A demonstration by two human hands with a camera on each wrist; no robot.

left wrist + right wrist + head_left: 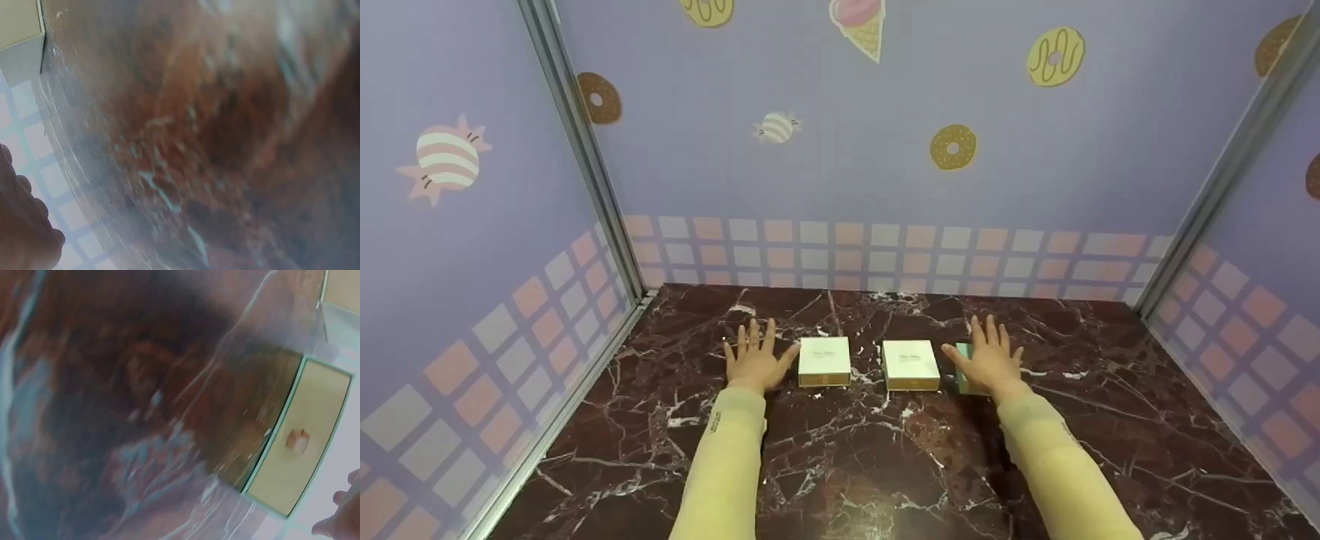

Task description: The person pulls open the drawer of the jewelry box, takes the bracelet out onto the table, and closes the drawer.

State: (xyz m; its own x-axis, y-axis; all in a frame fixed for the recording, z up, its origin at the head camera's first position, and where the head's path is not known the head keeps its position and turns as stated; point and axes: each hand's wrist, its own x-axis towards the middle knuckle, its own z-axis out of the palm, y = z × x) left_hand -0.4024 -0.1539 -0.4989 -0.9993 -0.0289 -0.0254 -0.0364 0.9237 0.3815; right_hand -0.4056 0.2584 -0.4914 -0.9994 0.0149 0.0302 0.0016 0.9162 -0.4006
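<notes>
My left hand (755, 366), its fingers spread, is just left of a white box (824, 355) with a gold-brown front. Its thumb points toward that box, and the hand holds nothing. A second, similar white box (911, 358) lies to the right. Further right my right hand (994, 364), also with spread fingers, is over a green box (963, 384) and hides much of it. Whether it touches that box I cannot tell. In the right wrist view the green-edged box shows a tan side (306, 422) with a small brown mark, near my fingertips.
Everything lies on a dark red marbled tabletop (840, 465) with white veins. Lilac panels (855, 172) with sweets and pastel tiles enclose the back and both sides. Metal posts (585, 142) stand at the back corners.
</notes>
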